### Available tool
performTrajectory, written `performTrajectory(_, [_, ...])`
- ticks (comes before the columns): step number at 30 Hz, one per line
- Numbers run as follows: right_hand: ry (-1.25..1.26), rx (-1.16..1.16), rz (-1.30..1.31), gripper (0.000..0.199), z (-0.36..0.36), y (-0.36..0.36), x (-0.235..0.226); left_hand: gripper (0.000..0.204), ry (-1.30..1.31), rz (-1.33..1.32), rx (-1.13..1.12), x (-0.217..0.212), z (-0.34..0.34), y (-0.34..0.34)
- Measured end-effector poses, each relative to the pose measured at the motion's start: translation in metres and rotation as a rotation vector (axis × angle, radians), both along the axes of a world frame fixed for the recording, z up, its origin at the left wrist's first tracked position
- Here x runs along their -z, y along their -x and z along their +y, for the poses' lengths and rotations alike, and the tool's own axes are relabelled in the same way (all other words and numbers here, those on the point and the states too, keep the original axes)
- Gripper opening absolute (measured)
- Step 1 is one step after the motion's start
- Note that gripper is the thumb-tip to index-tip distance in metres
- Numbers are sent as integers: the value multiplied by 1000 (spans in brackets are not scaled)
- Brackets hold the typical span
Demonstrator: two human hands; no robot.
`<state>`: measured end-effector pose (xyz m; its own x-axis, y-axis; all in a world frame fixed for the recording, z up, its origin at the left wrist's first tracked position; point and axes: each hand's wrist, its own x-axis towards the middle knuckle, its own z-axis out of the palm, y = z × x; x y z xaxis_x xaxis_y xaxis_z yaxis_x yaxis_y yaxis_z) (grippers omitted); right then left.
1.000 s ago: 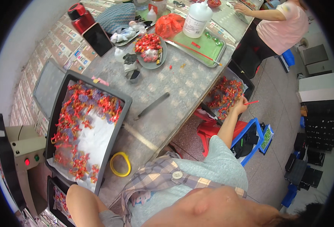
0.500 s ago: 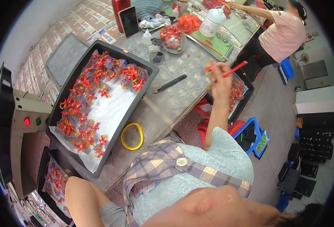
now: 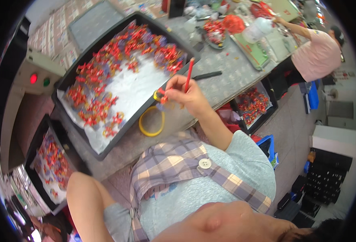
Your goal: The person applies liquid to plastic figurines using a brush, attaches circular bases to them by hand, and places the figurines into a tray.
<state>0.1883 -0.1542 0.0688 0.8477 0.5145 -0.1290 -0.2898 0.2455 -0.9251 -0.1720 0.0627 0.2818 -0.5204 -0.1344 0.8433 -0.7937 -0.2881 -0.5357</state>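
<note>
Red plastic runs through the whole scene, starting with the thin red stick (image 3: 189, 75) that the right hand (image 3: 188, 96) pinches upright between thumb and fingers. The same hand is closed as well on a small red-and-yellow trinket (image 3: 160, 97) at its fingertips, on the left side of the hand. The left hand cannot be seen; only a bare arm shows low in the view, so whether it is open or closed cannot be told.

Just below and left of the right hand, a yellow ring (image 3: 151, 121) lies flat on the grey speckled tabletop (image 3: 230, 76), apart from the fingers. Left of the hand and touching nothing it holds, a black tray (image 3: 63, 86) lined with white paper carries a scatter of red, yellow and purple pieces (image 3: 117, 52).

Beyond the right hand, a dark flat tool (image 3: 207, 74) lies on the tabletop. To the right of the hand, below the tabletop edge, a second black tray of red pieces (image 3: 254, 105) sits lower down. Farther off, another person in a pink shirt (image 3: 317, 56) reaches over a green board (image 3: 254, 50) beside a white jug (image 3: 258, 29).
</note>
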Motion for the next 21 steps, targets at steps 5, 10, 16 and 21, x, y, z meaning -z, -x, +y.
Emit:
performTrajectory(5, [-97, -318, 118, 10, 42, 11, 7, 44, 384, 661, -458, 69, -38, -82])
performTrajectory(10, [20, -304, 82, 11, 41, 21, 3, 64, 531, 1630, -467, 127, -11, -199])
performTrajectory(16, [60, -337, 21, 8, 58, 32, 5, 79, 504, 2295, 210, 206, -34, -211])
performTrajectory(21, [55, -333, 18, 9, 60, 34, 8, 75, 584, 2271, 238, 213, -37, -212])
